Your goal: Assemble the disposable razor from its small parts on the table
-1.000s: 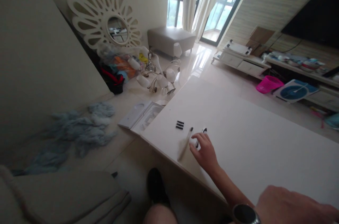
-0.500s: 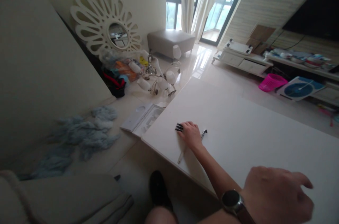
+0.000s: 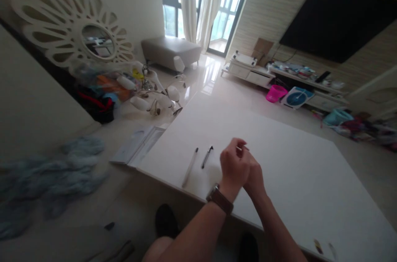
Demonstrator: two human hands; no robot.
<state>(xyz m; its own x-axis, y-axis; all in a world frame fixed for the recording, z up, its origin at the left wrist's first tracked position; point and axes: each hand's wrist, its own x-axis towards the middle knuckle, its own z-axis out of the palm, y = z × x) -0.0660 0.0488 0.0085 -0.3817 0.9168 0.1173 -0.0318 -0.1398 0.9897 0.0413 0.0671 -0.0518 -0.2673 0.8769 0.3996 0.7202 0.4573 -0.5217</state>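
Observation:
Above the white table point(image 3: 291, 171), my two hands are close together and overlap in view. My left hand point(image 3: 234, 165), with a brown-strapped watch at the wrist, has its fingers curled closed. Close behind it on the right is my right hand point(image 3: 254, 173), also closed, its fingers partly hidden. A small pale bit shows among the fingers; what they hold is unclear. To their left lie a slim black-and-silver tool with a hooked tip point(image 3: 207, 157) and a thin whitish stick with a dark end point(image 3: 190, 167).
An open white box point(image 3: 136, 146) is beside the table's left end. Beyond it lie a chandelier point(image 3: 159, 98) and a grey bench point(image 3: 172, 51). Crumpled grey-blue cloth point(image 3: 71, 171) covers floor at left. Two small blurred items, one dark point(image 3: 318, 246), lie at the table's near right edge.
My right hand has lifted off the table from beside a black striped piece, which is out of sight now. My left hand has come in from the right to meet it. The view has turned right.

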